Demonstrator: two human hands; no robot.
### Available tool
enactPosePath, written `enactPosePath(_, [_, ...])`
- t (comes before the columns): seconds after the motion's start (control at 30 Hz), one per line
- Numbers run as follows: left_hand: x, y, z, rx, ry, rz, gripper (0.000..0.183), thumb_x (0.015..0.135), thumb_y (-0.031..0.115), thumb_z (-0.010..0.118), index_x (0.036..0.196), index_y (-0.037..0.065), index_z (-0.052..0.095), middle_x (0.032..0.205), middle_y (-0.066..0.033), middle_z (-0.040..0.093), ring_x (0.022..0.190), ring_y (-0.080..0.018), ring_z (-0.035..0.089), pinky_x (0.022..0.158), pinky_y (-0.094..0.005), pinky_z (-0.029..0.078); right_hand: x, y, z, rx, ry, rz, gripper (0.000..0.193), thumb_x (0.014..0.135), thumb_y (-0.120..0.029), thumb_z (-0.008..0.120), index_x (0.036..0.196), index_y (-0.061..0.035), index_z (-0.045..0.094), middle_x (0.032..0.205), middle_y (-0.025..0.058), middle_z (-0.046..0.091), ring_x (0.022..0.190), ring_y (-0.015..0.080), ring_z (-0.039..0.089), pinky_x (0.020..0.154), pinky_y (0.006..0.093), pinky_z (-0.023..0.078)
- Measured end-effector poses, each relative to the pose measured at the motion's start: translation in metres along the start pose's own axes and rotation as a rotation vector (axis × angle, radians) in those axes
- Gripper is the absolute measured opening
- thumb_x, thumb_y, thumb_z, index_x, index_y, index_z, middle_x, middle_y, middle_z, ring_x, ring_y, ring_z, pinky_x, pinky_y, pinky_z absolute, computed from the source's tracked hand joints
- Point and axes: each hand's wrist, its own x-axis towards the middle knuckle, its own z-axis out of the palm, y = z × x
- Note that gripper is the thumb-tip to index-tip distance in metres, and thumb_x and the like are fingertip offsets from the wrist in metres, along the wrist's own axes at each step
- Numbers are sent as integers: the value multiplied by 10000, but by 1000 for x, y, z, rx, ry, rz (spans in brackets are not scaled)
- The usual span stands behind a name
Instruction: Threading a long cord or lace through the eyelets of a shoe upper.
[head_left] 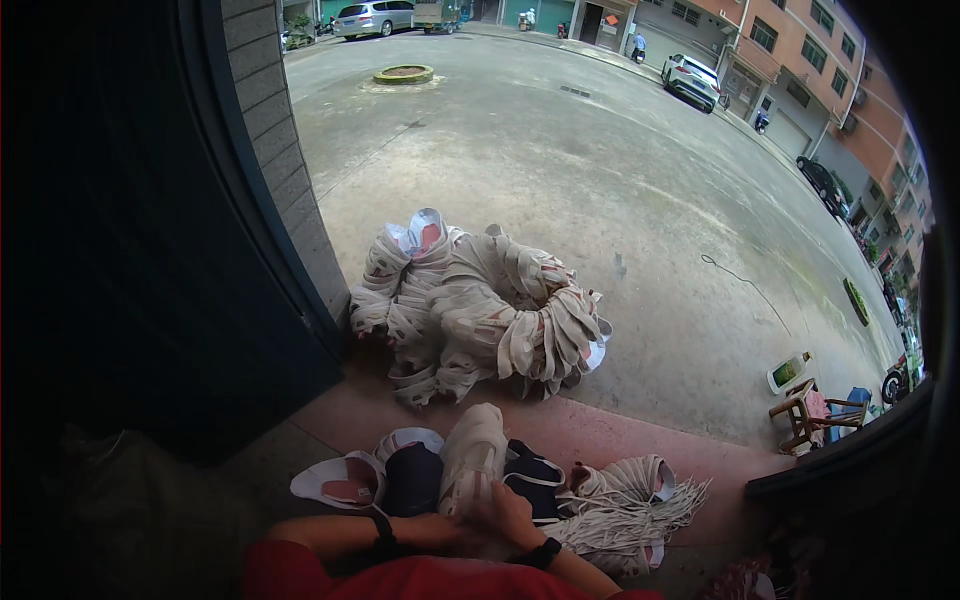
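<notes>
A beige shoe upper (473,447) stands upright in front of me, toe end away from my body. My left hand (447,533) and my right hand (508,516) meet at its near end, closed around it; the fingertips are partly hidden. Left of it lie a navy shoe upper (413,482) and a white upper with a pink inside (347,482). On its right is another navy upper (532,478) with a white cord. Beyond that lies a bundle of beige uppers (630,478) with many loose white laces (612,527).
A large curved pile of nested beige uppers (470,300) sits just beyond the pink doorstep (640,425). A dark door (150,240) borders the left. At right stand a small wooden chair (800,418) and a plastic jug (789,372). Parked cars (692,80) line the far yard.
</notes>
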Motion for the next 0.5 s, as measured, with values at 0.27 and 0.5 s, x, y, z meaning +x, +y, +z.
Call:
enactPosePath(0.27, [-16,25,38,149,290,8,379,1022,285,426,1382,233,532,1309,-177,574,1170,-372,601,974,-467,498,-28,9,6,0,142,-125,506,885,-382,687,1234,-38,561,1063,196,667,921,401,673,751,479,535])
enactPosePath(0.5, [-84,66,-10,-218,820,-27,263,1014,284,554,1123,85,688,1033,-105,702,921,-237,663,842,-343,517,-87,-95,-69,199,143,-383,243,902,-203,647,1096,-57,634,1049,159,660,931,364,674,743,471,537])
